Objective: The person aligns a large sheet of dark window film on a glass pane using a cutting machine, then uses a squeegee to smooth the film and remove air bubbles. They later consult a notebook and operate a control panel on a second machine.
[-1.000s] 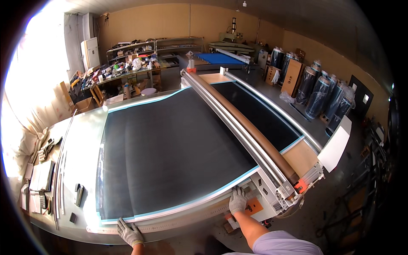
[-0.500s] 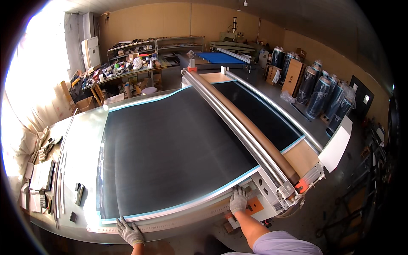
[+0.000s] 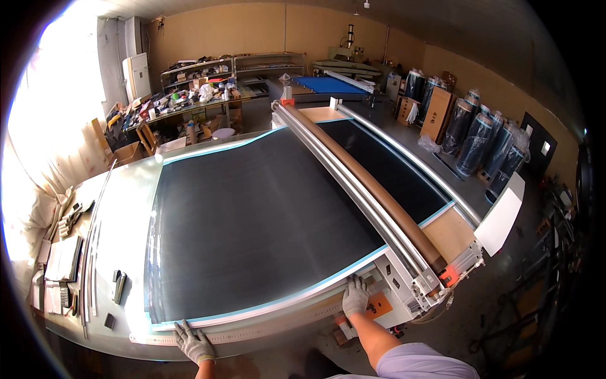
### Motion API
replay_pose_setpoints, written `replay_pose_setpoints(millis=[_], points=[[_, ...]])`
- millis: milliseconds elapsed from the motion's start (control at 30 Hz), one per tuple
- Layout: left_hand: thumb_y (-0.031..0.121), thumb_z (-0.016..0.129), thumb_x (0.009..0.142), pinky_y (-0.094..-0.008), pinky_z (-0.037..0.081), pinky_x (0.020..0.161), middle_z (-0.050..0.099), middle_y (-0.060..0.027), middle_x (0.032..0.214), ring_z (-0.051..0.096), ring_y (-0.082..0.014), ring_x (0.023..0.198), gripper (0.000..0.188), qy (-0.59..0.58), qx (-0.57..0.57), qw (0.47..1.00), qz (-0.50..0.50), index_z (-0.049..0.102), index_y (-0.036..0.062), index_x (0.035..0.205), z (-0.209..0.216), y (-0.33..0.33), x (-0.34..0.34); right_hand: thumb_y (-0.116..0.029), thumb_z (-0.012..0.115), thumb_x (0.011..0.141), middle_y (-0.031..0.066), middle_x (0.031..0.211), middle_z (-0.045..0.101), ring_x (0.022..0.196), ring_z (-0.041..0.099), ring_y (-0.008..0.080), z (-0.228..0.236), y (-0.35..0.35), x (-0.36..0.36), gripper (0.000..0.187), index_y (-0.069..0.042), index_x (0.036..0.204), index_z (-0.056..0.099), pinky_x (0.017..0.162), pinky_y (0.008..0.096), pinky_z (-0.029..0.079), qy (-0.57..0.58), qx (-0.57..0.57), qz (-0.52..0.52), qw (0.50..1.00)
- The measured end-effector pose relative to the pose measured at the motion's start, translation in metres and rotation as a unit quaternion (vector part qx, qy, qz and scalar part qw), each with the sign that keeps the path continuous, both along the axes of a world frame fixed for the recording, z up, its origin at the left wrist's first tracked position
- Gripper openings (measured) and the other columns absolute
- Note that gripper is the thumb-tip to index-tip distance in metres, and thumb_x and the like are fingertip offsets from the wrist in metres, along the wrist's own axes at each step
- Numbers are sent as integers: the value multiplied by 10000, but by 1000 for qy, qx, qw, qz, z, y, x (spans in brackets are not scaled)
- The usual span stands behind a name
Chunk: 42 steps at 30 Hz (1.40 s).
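Observation:
A large black sheet [image 3: 265,221] with light-blue and white edging lies across the long worktable. My left hand [image 3: 193,341], in a grey glove, rests with fingers spread at the sheet's near left corner, fingertips on its white edge and palm over a printed ruler strip [image 3: 265,330]. Also gloved, my right hand [image 3: 355,297] lies flat with fingers stretched on the table's near edge, just short of the sheet's border and left of the machine's grey end housing [image 3: 392,278]. A brown roller [image 3: 385,205] and metal bars span the sheet diagonally.
Long thin strips [image 3: 88,252], a stapler-like black tool [image 3: 118,286], a small black block [image 3: 109,321] and a calculator [image 3: 64,294] lie at the table's left. A white panel [image 3: 500,215] juts out at right. Wrapped rolls [image 3: 473,145] stand behind it; a cluttered bench [image 3: 183,104] stands behind left.
Light ripples along the sheet's left edge look different, and the sheet seems to lie slightly differently there. Both hands stay in nearly the same places. The whole view has shifted slightly.

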<state>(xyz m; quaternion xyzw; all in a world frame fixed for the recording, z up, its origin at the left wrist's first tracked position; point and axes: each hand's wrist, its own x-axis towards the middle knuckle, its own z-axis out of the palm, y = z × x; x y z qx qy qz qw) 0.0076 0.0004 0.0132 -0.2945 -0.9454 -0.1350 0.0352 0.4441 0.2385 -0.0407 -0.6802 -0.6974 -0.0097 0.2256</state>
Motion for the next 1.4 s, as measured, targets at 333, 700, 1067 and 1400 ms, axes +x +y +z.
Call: replay_pose_setpoints(millis=[333,700,1067,1400], points=[[315,555,964,-470,208,1229,264,-131,1641,265,-364,1482,583,-8,7,1000,-10,441,165,1516,3,0,2,-182,525,922,152,1451,519,1332,461,391,-4,2,1,403,-53,1294,611,1154,491,343,0,11,4,1000],[336,522,981,-472,194,1233,311,-155,1618,279,-380,1475,559,-17,-14,1000,-10,467,118,1493,1,1,0,-199,509,945,116,1474,492,1359,427,346,-7,3,4,440,-77,1366,545,1154,483,329,-18,-11,5,1000],[342,497,992,-466,173,1239,316,-161,1615,263,-380,1488,568,-21,-22,999,-9,450,97,1502,3,2,0,-174,556,908,140,1451,515,1349,447,366,1,1,0,421,-61,1311,596,1162,477,333,-1,6,4,1000],[331,495,992,-467,176,1238,318,-167,1613,267,-382,1486,563,-17,-19,1000,-11,451,89,1499,0,2,0,-169,558,903,146,1438,523,1334,458,375,-2,1,3,433,-68,1324,583,1145,484,350,-9,14,6,1000]])
